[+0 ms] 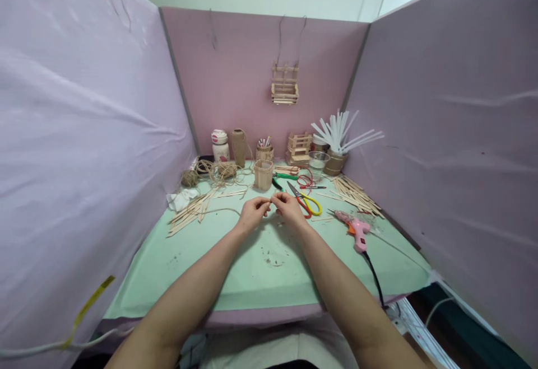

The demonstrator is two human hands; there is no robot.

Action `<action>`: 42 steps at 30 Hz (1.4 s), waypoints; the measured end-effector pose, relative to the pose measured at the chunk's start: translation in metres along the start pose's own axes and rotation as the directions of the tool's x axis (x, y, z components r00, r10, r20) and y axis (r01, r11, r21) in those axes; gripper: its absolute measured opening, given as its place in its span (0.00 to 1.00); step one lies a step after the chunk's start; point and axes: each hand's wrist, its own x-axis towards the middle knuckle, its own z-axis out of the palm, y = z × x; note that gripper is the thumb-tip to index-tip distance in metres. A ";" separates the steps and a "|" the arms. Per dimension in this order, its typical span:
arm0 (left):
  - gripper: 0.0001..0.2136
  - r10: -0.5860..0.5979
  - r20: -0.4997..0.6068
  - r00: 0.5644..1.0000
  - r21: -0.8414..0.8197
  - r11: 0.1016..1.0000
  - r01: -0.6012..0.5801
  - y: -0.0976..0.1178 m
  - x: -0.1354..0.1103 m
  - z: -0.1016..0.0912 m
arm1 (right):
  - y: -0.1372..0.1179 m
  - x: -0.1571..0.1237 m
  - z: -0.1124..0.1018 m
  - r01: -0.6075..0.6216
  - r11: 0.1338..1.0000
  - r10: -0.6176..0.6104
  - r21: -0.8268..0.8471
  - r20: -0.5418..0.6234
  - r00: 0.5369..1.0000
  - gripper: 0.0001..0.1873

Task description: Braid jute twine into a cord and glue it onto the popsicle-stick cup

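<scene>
Above the middle of the table, my left hand (254, 211) and my right hand (287, 207) meet with their fingertips pinched together. Whatever sits between the fingers is too small to make out. A thin cord (225, 209) lies to the left and runs up to near my left wrist; whether it is held I cannot tell. Just beyond the hands stands a small open box made of wooden sticks (263, 175). Scissors with one red and one yellow handle (306, 201) lie close by my right hand.
Wooden sticks lie in piles on the left (194, 212) and right (357, 194). A pink glue gun (358, 230) rests at the right, its black cord (374, 274) over the table edge. Twine (216, 172), pliers (287, 176) and a pot of white glue sticks (336, 162) are behind.
</scene>
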 end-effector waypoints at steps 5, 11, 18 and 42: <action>0.13 0.017 -0.015 1.000 0.012 1.000 -0.016 -0.003 -0.001 0.000 | -0.001 -0.001 -0.001 -0.034 0.999 0.034 0.006 -0.022 0.999 0.16; 0.15 0.036 -0.024 0.999 0.054 0.998 -0.034 0.001 -0.003 0.000 | -0.001 0.001 -0.001 -0.010 1.000 0.010 -0.002 -0.034 0.999 0.15; 0.15 0.025 -0.044 0.999 0.067 0.998 -0.022 0.004 -0.004 0.000 | 0.000 0.001 0.000 0.062 0.997 -0.065 -0.051 -0.069 0.996 0.12; 0.14 -0.231 -0.067 0.971 -0.228 0.951 0.210 -0.005 0.000 0.002 | 0.011 0.005 0.001 0.170 0.976 -0.184 -0.136 -0.092 0.979 0.15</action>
